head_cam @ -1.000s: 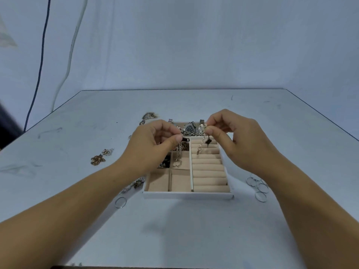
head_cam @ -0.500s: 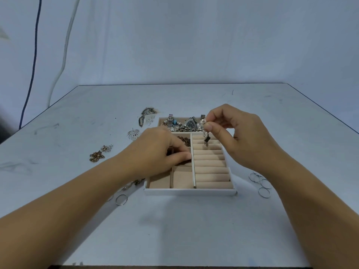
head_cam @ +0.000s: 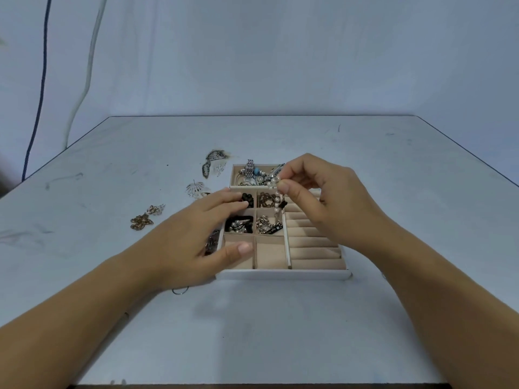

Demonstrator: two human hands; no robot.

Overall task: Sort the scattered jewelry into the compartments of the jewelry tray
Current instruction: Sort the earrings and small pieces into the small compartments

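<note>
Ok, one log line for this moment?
right hand: pinching pearl earring over jewelry tray | left hand: open, resting at tray's left edge | loose pieces on table

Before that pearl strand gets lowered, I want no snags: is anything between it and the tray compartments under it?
Nothing visible blocks it. The pearl strand hangs from the right hand straight over the jewelry tray. The left hand rests over the tray's left edge, off to the side.
</note>
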